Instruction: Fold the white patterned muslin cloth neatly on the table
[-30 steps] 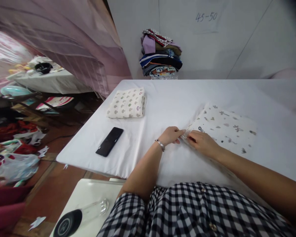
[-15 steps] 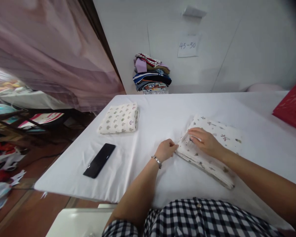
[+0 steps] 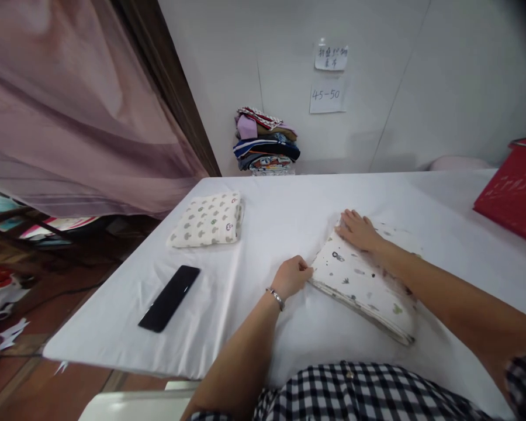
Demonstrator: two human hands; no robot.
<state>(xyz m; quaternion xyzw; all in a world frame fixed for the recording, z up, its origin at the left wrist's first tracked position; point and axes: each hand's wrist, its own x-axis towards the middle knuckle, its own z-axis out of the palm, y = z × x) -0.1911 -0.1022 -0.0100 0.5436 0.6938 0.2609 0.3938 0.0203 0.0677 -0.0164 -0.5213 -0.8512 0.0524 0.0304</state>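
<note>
A white cloth with small printed figures (image 3: 355, 280) lies folded in layers on the table in front of me. My left hand (image 3: 293, 275) pinches its near left corner between thumb and fingers. Over the cloth's far left corner, my right hand (image 3: 358, 230) lies flat with the fingers stretched out. The right forearm hides part of the cloth's right side. Farther left rests a second folded white cloth with grey prints (image 3: 208, 219), apart from both hands.
A black phone (image 3: 169, 298) lies at the left on the white-covered table (image 3: 272, 222). Behind the table stands a stack of folded clothes (image 3: 266, 143). A red basket (image 3: 515, 190) sits at the right edge, and a pink curtain (image 3: 70, 105) hangs at the left.
My right hand has slid away from me to the cloth's far corner and flattened there. The cloth's top layer looks smoother. My left hand keeps the near corner.
</note>
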